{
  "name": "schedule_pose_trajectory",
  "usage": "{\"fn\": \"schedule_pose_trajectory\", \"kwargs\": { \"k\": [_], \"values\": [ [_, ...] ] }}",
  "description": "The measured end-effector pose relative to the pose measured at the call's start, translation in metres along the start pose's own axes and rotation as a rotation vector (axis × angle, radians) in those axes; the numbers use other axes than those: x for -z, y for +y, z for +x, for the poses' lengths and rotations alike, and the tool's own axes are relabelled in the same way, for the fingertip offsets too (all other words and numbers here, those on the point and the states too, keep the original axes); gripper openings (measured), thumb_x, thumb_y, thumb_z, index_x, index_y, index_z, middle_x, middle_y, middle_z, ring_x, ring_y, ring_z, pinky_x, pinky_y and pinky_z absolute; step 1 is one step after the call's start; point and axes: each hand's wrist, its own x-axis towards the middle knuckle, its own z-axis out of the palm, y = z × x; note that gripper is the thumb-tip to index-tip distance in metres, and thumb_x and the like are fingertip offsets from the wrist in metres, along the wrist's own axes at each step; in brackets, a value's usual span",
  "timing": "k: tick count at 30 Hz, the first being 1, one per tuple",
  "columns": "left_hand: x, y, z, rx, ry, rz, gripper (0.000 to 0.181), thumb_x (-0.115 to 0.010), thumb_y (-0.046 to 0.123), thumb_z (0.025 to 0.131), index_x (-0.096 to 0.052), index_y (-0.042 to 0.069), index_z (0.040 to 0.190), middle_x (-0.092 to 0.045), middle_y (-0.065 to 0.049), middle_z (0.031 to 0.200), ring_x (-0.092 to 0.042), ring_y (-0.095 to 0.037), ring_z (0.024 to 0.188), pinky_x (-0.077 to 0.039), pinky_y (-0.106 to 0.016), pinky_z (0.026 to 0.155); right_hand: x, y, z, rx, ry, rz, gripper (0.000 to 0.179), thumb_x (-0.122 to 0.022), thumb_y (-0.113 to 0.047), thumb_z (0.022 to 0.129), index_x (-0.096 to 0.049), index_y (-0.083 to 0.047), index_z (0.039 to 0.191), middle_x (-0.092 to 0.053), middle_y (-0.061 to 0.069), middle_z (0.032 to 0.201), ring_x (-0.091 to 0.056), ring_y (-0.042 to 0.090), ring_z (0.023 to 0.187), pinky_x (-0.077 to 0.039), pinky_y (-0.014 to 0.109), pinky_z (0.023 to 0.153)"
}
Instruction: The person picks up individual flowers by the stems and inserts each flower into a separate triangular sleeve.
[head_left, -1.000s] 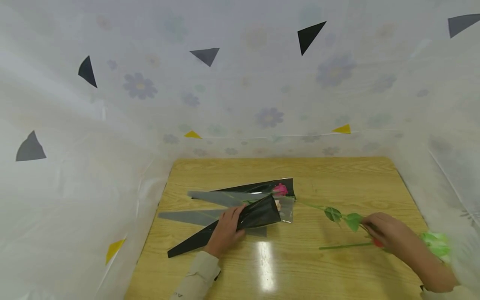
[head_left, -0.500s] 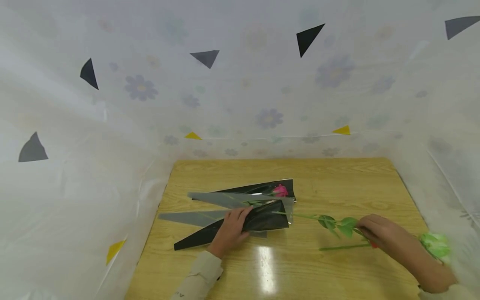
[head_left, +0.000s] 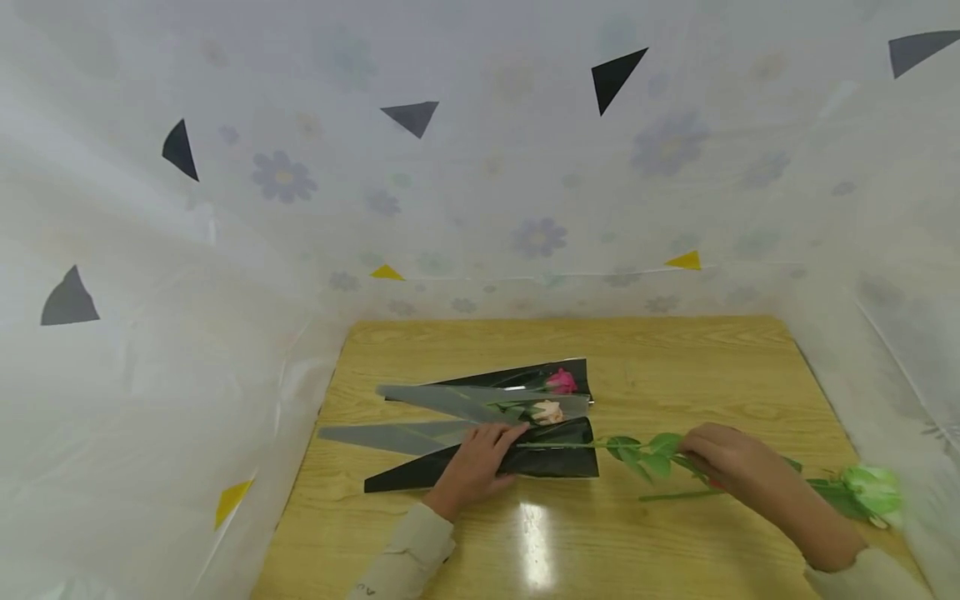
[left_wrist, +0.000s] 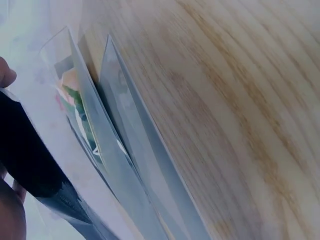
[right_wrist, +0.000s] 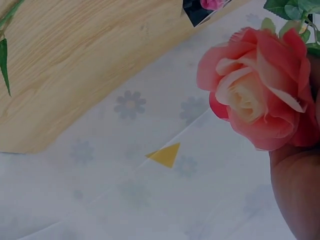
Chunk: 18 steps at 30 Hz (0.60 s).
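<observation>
My left hand (head_left: 474,468) holds a black flower sleeve (head_left: 558,462), a tapered wrapper whose wide mouth faces right. In the left wrist view, fingers show at the edges of this sleeve. A coral-pink artificial rose (right_wrist: 255,90) is in my right hand (head_left: 738,467), gripped near its bloom. Its leafy green stem (head_left: 611,445) points left, with the tip reaching over the sleeve's mouth. In the head view the right hand hides most of the bloom. Just behind the left hand lies a peach rose (head_left: 547,412) in a grey-and-clear sleeve (head_left: 450,403).
A magenta rose (head_left: 561,382) lies in another black sleeve (head_left: 495,375) farther back. Another grey sleeve (head_left: 375,435) lies left of my left hand. A pale green flower (head_left: 873,490) lies at the table's right edge. Flower-patterned sheeting (head_left: 480,208) surrounds the wooden table (head_left: 675,350).
My right hand has moved left with the rose, bringing its stem over the black sleeve. My left hand has shifted the sleeve slightly right and turned it more level, uncovering the peach rose.
</observation>
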Motion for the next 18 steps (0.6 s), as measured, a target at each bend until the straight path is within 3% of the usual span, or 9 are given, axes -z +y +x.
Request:
{"fn": "schedule_pose_trajectory", "kwargs": {
  "k": [7, 12, 18],
  "values": [
    [-0.003, 0.005, 0.000, -0.002, -0.050, 0.007, 0.099, -0.077, 0.041, 0.073, -0.016, 0.025, 0.150, -0.048, 0.001, 0.117, -0.048, -0.014, 0.103, -0.036, -0.039, 0.092, -0.009, -0.006, 0.019, 0.043, 0.008, 0.012, 0.041, -0.035, -0.035, 0.099, -0.065, -0.010, 0.088, -0.058, -0.004, 0.084, -0.057, 0.007, 0.071, -0.045, 0.015, 0.062],
    [-0.008, 0.009, 0.001, -0.033, -0.035, 0.020, 0.095, -0.074, 0.042, 0.075, -0.020, 0.021, 0.149, -0.048, 0.001, 0.114, -0.048, -0.015, 0.099, -0.039, -0.037, 0.090, -0.012, -0.007, 0.025, 0.053, -0.009, 0.016, 0.041, -0.035, -0.035, 0.099, -0.066, -0.010, 0.089, -0.060, -0.003, 0.085, -0.058, 0.009, 0.072, -0.046, 0.017, 0.063],
    [-0.009, 0.016, 0.001, -0.043, -0.035, 0.000, 0.106, -0.079, 0.041, 0.069, -0.014, 0.020, 0.150, -0.047, -0.002, 0.118, -0.048, -0.017, 0.102, -0.039, -0.037, 0.090, -0.016, -0.008, 0.028, 0.059, -0.019, 0.030, 0.042, -0.033, -0.035, 0.099, -0.067, -0.011, 0.090, -0.061, -0.004, 0.086, -0.059, 0.010, 0.074, -0.047, 0.021, 0.065]
  ]
}}
